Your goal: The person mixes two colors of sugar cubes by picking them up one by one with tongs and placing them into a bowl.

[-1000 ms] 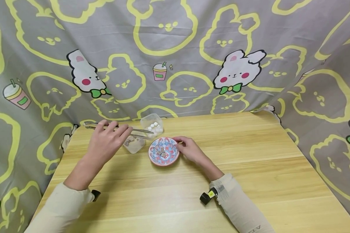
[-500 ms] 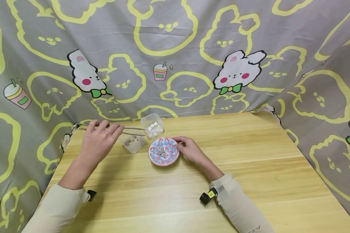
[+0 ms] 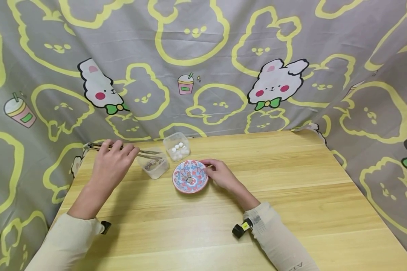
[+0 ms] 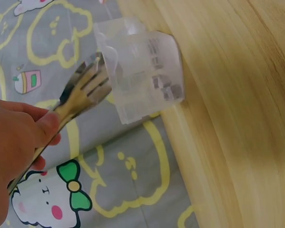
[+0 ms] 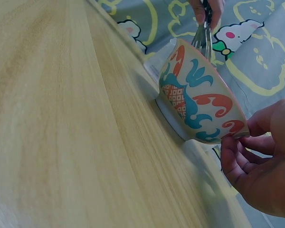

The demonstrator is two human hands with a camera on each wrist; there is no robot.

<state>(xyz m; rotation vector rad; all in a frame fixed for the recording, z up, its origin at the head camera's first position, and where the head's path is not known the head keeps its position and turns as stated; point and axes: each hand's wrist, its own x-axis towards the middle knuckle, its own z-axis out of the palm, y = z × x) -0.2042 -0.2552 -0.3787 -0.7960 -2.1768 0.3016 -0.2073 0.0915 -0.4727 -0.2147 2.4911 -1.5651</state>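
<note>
My left hand (image 3: 112, 162) grips metal tongs (image 4: 80, 92) with fork-like, slotted ends. Their tips hang over the near clear plastic container (image 3: 157, 174), where several small brown cubes (image 4: 167, 88) lie. No piece is visible between the tips. With thumb and fingers, my right hand (image 3: 222, 174) pinches the rim of a patterned bowl (image 5: 194, 97), painted in red and blue on white. A few brownish cubes (image 3: 188, 178) sit at the bottom of the bowl, which stands on the table.
Behind the near container stands a second clear container (image 3: 171, 140) with several white pieces (image 3: 180, 150). The wooden table (image 3: 196, 229) ends at a grey printed curtain (image 3: 220, 49) at the back and sides.
My left hand has drawn the tongs leftward, from beside the far container with white pieces to above the one with brown cubes. The right hand and the bowl have stayed put.
</note>
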